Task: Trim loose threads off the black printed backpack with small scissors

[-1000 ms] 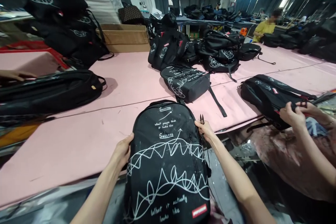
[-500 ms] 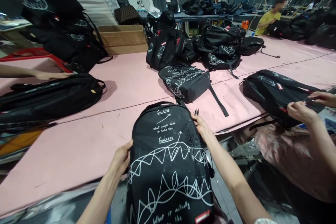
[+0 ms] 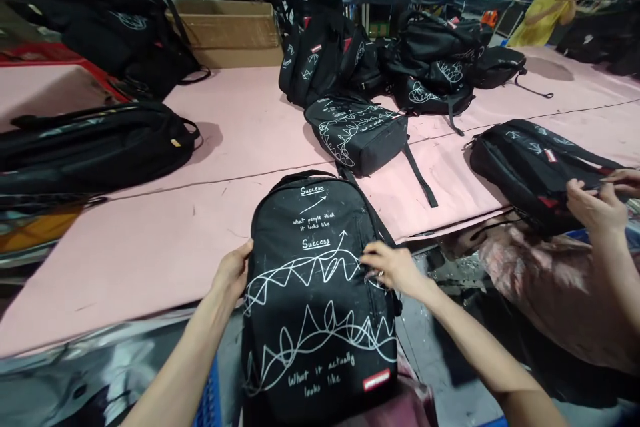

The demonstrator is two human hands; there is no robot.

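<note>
A black backpack [image 3: 320, 293] with white scribbled lines and lettering stands tilted in front of me at the table's edge. Its front faces me, with a small red label near the bottom. My left hand [image 3: 234, 270] grips the backpack's left side, fingers hidden behind it. My right hand [image 3: 395, 268] is closed over the front, at the upper right by the vertical pocket zip, fingertips pinched together. A small metallic glint shows below these fingers; the thread snips seen in this hand earlier are mostly hidden now.
Another printed backpack [image 3: 357, 133] lies just beyond on the pink table [image 3: 150, 253]. More bags are piled behind it, beside a cardboard box [image 3: 230, 30]. A black backpack [image 3: 100, 147] lies at left. On the right, a co-worker's hands [image 3: 597, 203] work at another backpack [image 3: 530, 167].
My right hand has moved from the backpack's upper right edge down onto its front by the zip. My left hand keeps its grip. A co-worker's hand at left has left the view.
</note>
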